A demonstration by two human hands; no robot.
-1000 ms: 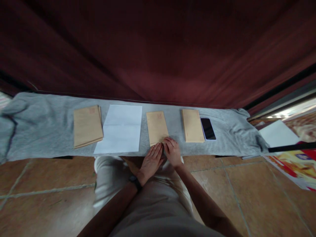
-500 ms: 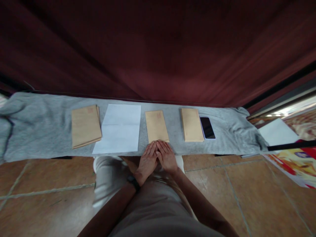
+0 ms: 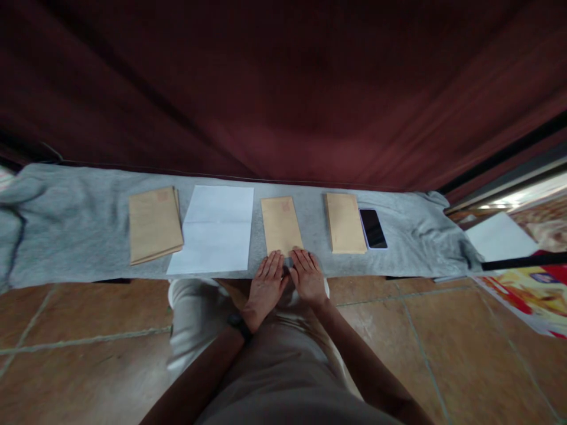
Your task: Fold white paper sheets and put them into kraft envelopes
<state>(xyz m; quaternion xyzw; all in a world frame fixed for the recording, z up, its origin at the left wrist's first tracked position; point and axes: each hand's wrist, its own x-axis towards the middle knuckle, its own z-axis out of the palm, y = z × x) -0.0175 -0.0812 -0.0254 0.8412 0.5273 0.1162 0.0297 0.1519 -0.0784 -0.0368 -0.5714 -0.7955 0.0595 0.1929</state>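
Observation:
A brown paper envelope (image 3: 282,223) lies flat in front of me on the grey cloth (image 3: 310,236), with a reddish printed mark near its far end. At its near end my left hand (image 3: 267,280) rests palm down, fingers stretched out over the left corner. My right hand (image 3: 309,276) lies flat on the right corner, fingers extended. A small gap separates the two hands. The envelope's near edge is partly hidden under the fingers. To the left is a white sheet of paper (image 3: 217,227) with a crease across it.
Further left, a stack of brown envelopes (image 3: 155,225) overlaps the sheet's edge. On the right lie another envelope stack (image 3: 345,223) and a phone (image 3: 373,228) with a dark screen. A dark red curtain (image 3: 283,106) hangs behind the narrow cloth-covered surface. A printed box (image 3: 531,295) sits at far right.
My hands, which were touching at the fingertips, have moved apart along the envelope's near edge. My right hand has shifted a little to the right.

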